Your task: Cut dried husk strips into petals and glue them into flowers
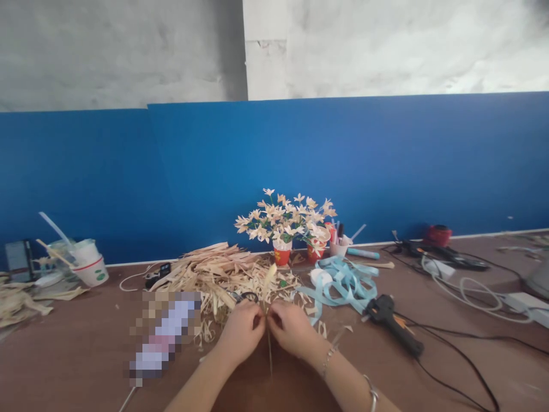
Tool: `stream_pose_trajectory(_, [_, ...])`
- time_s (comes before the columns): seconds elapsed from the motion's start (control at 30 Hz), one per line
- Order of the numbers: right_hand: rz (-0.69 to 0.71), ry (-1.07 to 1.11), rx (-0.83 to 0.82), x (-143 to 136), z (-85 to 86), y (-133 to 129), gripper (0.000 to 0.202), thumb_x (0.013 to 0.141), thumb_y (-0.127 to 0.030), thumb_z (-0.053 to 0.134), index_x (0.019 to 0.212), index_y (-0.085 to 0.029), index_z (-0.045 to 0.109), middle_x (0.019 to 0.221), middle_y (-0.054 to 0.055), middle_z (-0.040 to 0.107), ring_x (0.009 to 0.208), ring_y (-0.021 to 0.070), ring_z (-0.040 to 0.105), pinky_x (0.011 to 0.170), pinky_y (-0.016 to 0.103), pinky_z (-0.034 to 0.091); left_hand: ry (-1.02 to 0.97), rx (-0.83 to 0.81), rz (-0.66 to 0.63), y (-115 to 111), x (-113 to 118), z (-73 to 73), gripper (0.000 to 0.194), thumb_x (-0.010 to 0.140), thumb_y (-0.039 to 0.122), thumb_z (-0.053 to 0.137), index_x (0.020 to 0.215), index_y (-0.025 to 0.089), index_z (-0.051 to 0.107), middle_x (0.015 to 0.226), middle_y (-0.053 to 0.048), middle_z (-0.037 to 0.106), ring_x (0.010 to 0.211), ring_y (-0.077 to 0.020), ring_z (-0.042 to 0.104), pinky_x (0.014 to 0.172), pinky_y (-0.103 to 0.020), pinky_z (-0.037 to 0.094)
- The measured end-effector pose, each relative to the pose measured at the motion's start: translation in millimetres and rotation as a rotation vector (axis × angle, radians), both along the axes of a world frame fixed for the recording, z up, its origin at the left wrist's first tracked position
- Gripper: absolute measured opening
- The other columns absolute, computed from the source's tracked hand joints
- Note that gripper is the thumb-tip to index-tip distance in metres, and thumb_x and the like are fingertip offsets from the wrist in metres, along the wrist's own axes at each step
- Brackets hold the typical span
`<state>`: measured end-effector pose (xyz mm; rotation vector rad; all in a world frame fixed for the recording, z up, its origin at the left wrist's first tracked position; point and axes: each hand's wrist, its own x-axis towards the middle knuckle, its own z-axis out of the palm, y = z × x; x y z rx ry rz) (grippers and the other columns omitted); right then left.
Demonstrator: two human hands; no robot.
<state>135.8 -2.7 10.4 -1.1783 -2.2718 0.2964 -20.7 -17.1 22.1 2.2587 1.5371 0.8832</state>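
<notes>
My left hand [241,331] and my right hand [295,327] meet over the middle of the table, both with fingers pinched together. Between them they hold a pale dried-husk piece [269,282] that points upward, on a thin stem [270,356] hanging below the fingers. The exact grip at the fingertips is too small to make out. Just behind my left hand lie dark-handled scissors [247,297], partly hidden. A heap of dried husk strips [210,272] spreads behind both hands. Light blue ribbon [343,286] lies loosely coiled beyond my right hand.
Husk flowers [285,213] stand in small red pots [282,255] by the blue partition [266,149]. A black glue gun [393,325] with cables lies at right. A blurred-out phone-like object [165,335] is at left, a white cup [92,272] beyond it, on the brown table [77,366].
</notes>
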Motion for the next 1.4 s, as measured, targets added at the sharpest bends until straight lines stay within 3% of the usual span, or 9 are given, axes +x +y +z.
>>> stream_pose_trajectory(0.17, [0.033, -0.088, 0.069, -4.8, 0.1, -4.6, 0.01, 0.072, -0.009, 0.047, 0.075, -0.017, 0.051, 0.073, 0.002, 0.057, 0.066, 0.0138, 0.05, 0.058, 0.022, 0.031, -0.093, -0.204, 0.119, 2.3, 4.9, -4.8, 0.012, 0.064, 0.012, 0.046, 0.053, 0.018, 0.047, 0.057, 0.0, 0.051, 0.059, -0.0142, 0.046, 0.056, -0.025, 0.03])
stream_pose_trajectory(0.3, [-0.033, -0.139, 0.087, -5.1, 0.7, -4.2, 0.01, 0.073, -0.009, 0.046, 0.075, -0.016, 0.053, 0.074, 0.004, 0.059, 0.066, 0.0148, 0.051, 0.058, 0.023, 0.03, -0.208, -0.361, 0.156, 3.1, 6.3, -3.5, 0.011, 0.06, 0.013, 0.048, 0.05, 0.018, 0.046, 0.05, 0.003, 0.047, 0.053, -0.0121, 0.042, 0.052, -0.024, 0.028])
stream_pose_trajectory(0.4, [-0.122, -0.066, 0.04, -3.5, 3.6, -2.2, 0.011, 0.073, -0.01, 0.046, 0.072, -0.017, 0.054, 0.07, 0.002, 0.059, 0.062, 0.0133, 0.052, 0.056, 0.022, 0.03, -0.379, -0.353, 0.114, 4.2, 1.8, 1.3, 0.011, 0.059, 0.015, 0.047, 0.049, 0.018, 0.044, 0.049, 0.005, 0.043, 0.051, -0.0104, 0.039, 0.052, -0.023, 0.028])
stream_pose_trajectory(0.53, [-0.25, 0.085, 0.011, 5.1, 4.1, 7.0, 0.011, 0.072, -0.012, 0.046, 0.067, -0.017, 0.054, 0.062, 0.001, 0.058, 0.058, 0.0125, 0.05, 0.055, 0.022, 0.029, -0.705, -0.525, 0.096, 6.5, -9.9, 9.3, 0.01, 0.061, 0.022, 0.046, 0.052, 0.018, 0.044, 0.046, 0.007, 0.035, 0.044, -0.0081, 0.03, 0.046, -0.021, 0.024])
stream_pose_trajectory(0.7, [-0.439, 0.385, -0.001, 29.0, 4.0, 24.9, 0.013, 0.072, -0.021, 0.045, 0.061, -0.018, 0.05, 0.055, 0.0, 0.053, 0.053, 0.0131, 0.047, 0.052, 0.023, 0.032, -1.119, -0.393, -0.102, 8.8, -24.5, 20.7, 0.016, 0.062, 0.024, 0.05, 0.049, 0.018, 0.043, 0.053, 0.003, 0.042, 0.053, -0.01, 0.035, 0.053, -0.023, 0.031])
stream_pose_trajectory(0.87, [-0.183, 0.718, -0.208, 30.0, 7.5, 25.8, 0.019, 0.075, -0.033, 0.047, 0.064, -0.018, 0.049, 0.055, -0.002, 0.048, 0.052, 0.0119, 0.043, 0.05, 0.022, 0.035, -1.135, -0.348, -0.038, 13.2, -29.0, 18.1, 0.01, 0.064, 0.022, 0.054, 0.056, 0.015, 0.054, 0.059, 0.001, 0.049, 0.059, -0.0107, 0.04, 0.059, -0.022, 0.033])
stream_pose_trajectory(0.97, [-0.073, 0.696, -0.285, 21.6, 5.9, 22.1, 0.019, 0.074, -0.033, 0.049, 0.065, -0.017, 0.051, 0.058, -0.002, 0.048, 0.054, 0.0112, 0.043, 0.052, 0.022, 0.035, -1.143, -0.355, -0.01, 16.2, -29.2, 12.9, 0.009, 0.067, 0.022, 0.055, 0.065, 0.015, 0.059, 0.068, -0.001, 0.058, 0.064, -0.0115, 0.046, 0.061, -0.022, 0.035])
stream_pose_trajectory(1.1, [-0.063, 0.638, -0.291, 17.8, 0.8, 22.4, 0.019, 0.074, -0.033, 0.047, 0.065, -0.017, 0.051, 0.059, -0.002, 0.049, 0.056, 0.0118, 0.044, 0.053, 0.022, 0.036, -1.228, -0.363, 0.022, 18.2, -29.4, 9.9, 0.008, 0.067, 0.023, 0.057, 0.065, 0.015, 0.056, 0.073, -0.003, 0.064, 0.063, -0.011, 0.05, 0.061, -0.022, 0.038])
stream_pose_trajectory(1.4, [-0.608, 0.291, -0.098, 37.5, 2.5, 26.4, 0.023, 0.077, -0.032, 0.043, 0.062, -0.02, 0.054, 0.056, 0.0, 0.056, 0.053, 0.015, 0.048, 0.05, 0.024, 0.028, -1.238, -0.408, -0.035, 14.0, -21.7, 9.1, 0.01, 0.071, 0.027, 0.054, 0.072, 0.017, 0.051, 0.058, 0.001, 0.063, 0.048, -0.0072, 0.046, 0.047, -0.018, 0.029])
